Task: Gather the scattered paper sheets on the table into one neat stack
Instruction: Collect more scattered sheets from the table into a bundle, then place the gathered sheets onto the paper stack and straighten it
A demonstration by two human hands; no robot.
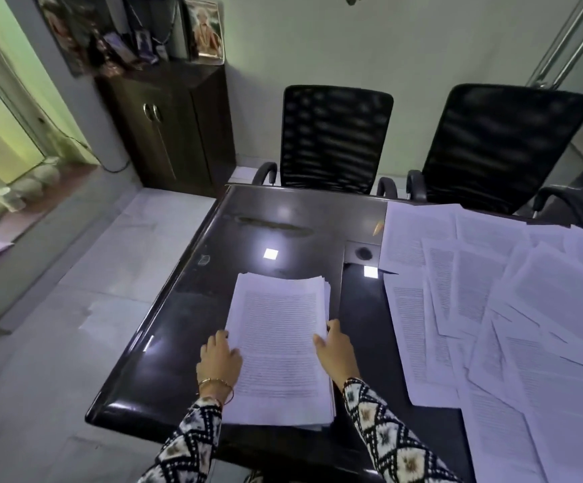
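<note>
Head view, lower centre: left hand (218,360) and right hand (335,350), fingers relaxed, touch the white printed-paper stack (279,343) on the glossy black surface (283,217); scattered white sheets (499,308) lie right.

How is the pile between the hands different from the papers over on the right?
The stack is roughly squared and thick, with the left hand and right hand touching its sides; the scattered sheets lie fanned, overlapping at angles, untouched. Both are white printed pages on the dark table.
</note>
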